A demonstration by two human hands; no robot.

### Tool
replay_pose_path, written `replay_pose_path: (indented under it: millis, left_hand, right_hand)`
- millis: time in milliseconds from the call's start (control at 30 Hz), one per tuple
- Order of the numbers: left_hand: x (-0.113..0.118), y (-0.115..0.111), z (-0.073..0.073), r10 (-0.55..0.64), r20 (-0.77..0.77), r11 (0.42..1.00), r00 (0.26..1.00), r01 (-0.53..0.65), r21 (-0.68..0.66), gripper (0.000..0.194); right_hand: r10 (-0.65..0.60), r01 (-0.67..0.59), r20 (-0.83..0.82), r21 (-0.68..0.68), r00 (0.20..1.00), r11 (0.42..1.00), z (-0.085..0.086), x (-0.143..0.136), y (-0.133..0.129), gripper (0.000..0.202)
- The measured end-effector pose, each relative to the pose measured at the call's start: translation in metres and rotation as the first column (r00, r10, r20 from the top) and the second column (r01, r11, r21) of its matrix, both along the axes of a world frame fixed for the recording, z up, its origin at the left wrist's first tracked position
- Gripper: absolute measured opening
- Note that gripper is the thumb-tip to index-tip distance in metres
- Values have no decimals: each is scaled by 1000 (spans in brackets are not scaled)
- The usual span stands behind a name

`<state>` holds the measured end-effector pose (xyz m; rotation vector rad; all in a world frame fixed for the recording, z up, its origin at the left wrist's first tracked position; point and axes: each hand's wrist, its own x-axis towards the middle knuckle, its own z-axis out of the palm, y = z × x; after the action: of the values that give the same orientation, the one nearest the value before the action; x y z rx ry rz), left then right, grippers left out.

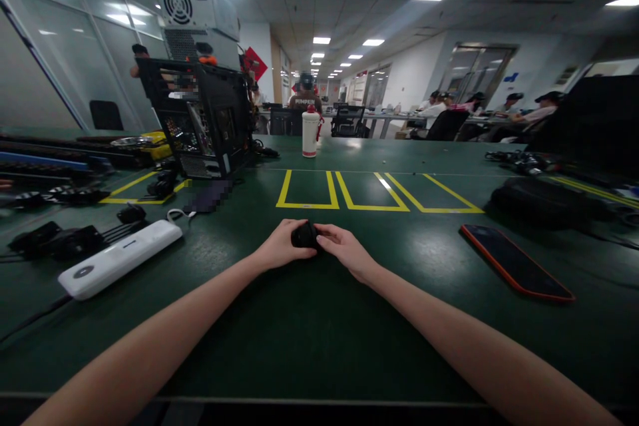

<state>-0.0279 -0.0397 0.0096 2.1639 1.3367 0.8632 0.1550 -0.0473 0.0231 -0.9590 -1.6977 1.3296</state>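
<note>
Between my two hands, over the middle of the green table (309, 319), is a small black rounded object (304, 235); its kind cannot be made out. My left hand (283, 243) is closed around its left side, thumb below and fingers above. From the right, the fingers of my right hand (345, 247) are bent together and press against its other side. Parts of the object are hidden by the fingers. Just beyond my hands, yellow tape outlines (307, 206) mark the tabletop.
A white power strip (122, 256) and black adapters (64, 239) lie at left, before an open computer case (200, 116). A white bottle (309, 133) stands at the back. To the right are an orange-edged phone (514, 261) and a black pouch (539, 203). People sit farther off.
</note>
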Motion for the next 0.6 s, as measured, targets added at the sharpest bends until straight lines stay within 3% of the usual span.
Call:
replay_pose_path:
  millis: [367, 600]
  left_hand:
    - [10, -1, 7, 35, -4, 986, 999, -34, 164, 63]
    - [14, 3, -3, 86, 168, 973, 982, -119, 199, 63]
  right_hand:
    - [-48, 36, 42, 253, 998, 967, -6, 2, 10, 29]
    - [-38, 27, 30, 307, 999, 951, -2, 5, 9, 36]
